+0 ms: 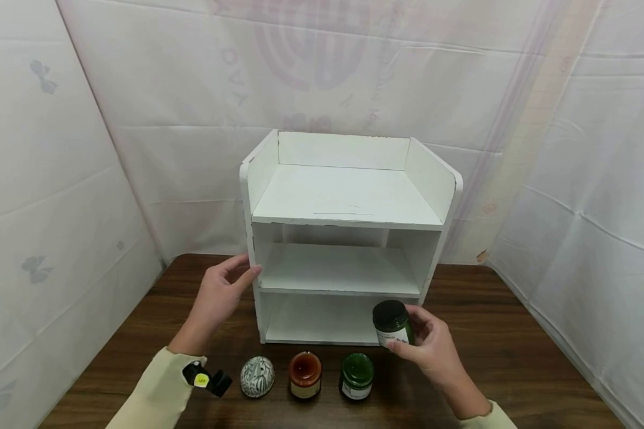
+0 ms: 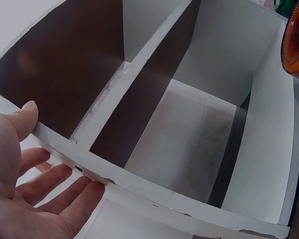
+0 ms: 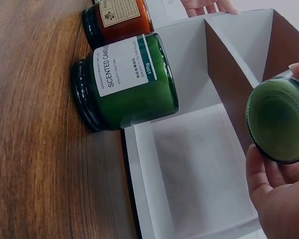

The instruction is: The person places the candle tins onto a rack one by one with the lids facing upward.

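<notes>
My right hand [image 1: 429,342] grips a green glass scented candle jar [image 1: 390,322] with a black lid, just before the lower right front of a white shelf unit [image 1: 349,190]. In the right wrist view the held jar's round green base [image 3: 279,119] faces the camera. At the unit's left side is my left hand [image 1: 222,298], thumb at the front edge and relaxed fingers [image 2: 84,199] against the outer side. Another green candle [image 1: 357,375] and an amber candle [image 1: 305,375] stand lids down on the table before the unit.
Left of the amber candle sits a rounded white object [image 1: 257,376] with black line patterns. The unit has a top tray and two compartments below, on a dark wooden table [image 1: 494,333]. White sheeting [image 1: 182,77] hangs behind and at both sides.
</notes>
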{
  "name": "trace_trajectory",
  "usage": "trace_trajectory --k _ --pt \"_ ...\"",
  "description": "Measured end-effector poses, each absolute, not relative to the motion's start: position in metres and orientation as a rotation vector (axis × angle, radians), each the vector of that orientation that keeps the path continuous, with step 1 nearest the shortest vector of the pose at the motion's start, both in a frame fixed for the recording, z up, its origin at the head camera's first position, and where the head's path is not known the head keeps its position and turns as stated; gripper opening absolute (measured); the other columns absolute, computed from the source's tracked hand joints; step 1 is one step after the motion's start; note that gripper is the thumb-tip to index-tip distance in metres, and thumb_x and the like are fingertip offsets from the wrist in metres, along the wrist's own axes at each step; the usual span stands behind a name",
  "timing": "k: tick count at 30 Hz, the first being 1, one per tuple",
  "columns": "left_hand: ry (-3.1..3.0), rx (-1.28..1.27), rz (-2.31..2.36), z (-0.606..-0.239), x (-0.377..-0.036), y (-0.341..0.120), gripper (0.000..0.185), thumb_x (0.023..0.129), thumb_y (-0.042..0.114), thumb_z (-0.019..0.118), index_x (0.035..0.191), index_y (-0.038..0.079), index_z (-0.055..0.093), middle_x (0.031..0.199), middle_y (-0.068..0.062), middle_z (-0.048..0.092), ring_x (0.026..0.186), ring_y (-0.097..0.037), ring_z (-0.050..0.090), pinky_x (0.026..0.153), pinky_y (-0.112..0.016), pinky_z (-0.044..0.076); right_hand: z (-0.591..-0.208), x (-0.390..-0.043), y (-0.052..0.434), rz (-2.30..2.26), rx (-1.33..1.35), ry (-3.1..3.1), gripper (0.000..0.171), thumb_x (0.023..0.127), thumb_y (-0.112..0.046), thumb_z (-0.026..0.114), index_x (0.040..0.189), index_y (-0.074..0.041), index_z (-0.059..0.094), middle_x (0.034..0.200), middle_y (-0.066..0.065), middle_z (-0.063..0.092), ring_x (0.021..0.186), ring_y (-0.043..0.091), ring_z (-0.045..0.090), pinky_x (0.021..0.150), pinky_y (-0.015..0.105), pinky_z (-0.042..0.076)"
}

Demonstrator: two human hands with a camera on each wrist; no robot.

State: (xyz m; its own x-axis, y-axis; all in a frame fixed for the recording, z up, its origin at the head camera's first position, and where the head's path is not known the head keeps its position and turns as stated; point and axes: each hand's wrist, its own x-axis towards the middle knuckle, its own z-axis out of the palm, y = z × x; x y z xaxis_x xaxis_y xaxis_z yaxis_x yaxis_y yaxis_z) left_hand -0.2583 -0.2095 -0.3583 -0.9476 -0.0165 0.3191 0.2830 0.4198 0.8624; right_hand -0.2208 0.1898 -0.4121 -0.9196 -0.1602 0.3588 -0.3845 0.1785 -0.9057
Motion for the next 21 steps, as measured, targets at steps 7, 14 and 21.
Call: trace_trajectory --k 7,14,21 --pt "-2.404 -0.226 -1.53 -0.3581 -0.2582 -0.2097 0.056 0.1 0.048 0.065 0.145 0.015 0.059 0.143 -0.01 0.062 0.129 -0.029 0.06 0.102 -0.049 0.052 -0.408 -0.2181 0.1863 1.918 0.534 -2.234 0.051 0.081 0.006 0.078 0.127 0.013 0.057 0.109 -0.003 0.07 0.097 0.008 0.066 0.083 0.02 0.056" --pt "-2.409 -0.218 -1.532 -0.3578 -0.258 -0.2098 0.057 0.1 0.049 0.065 0.145 0.015 0.059 0.142 -0.011 0.063 0.129 -0.03 0.06 0.103 -0.052 0.051 -0.4065 -0.2179 0.1838 1.975 0.552 -2.194 0.052 0.081 0.008 0.077 0.128 0.015 0.055 0.109 -0.003 0.071 0.098 0.008 0.066 0.084 0.02 0.056" --pt "-2.414 -0.211 -1.524 -0.3578 -0.2583 -0.2098 0.057 0.1 0.049 0.064 0.145 0.014 0.059 0.142 -0.012 0.063 0.129 -0.03 0.06 0.103 -0.052 0.051 -0.4043 -0.2179 0.1828 2.004 0.554 -2.188 0.054 0.081 0.008 0.076 0.129 0.015 0.053 0.112 -0.002 0.069 0.1 0.009 0.066 0.085 0.021 0.056"
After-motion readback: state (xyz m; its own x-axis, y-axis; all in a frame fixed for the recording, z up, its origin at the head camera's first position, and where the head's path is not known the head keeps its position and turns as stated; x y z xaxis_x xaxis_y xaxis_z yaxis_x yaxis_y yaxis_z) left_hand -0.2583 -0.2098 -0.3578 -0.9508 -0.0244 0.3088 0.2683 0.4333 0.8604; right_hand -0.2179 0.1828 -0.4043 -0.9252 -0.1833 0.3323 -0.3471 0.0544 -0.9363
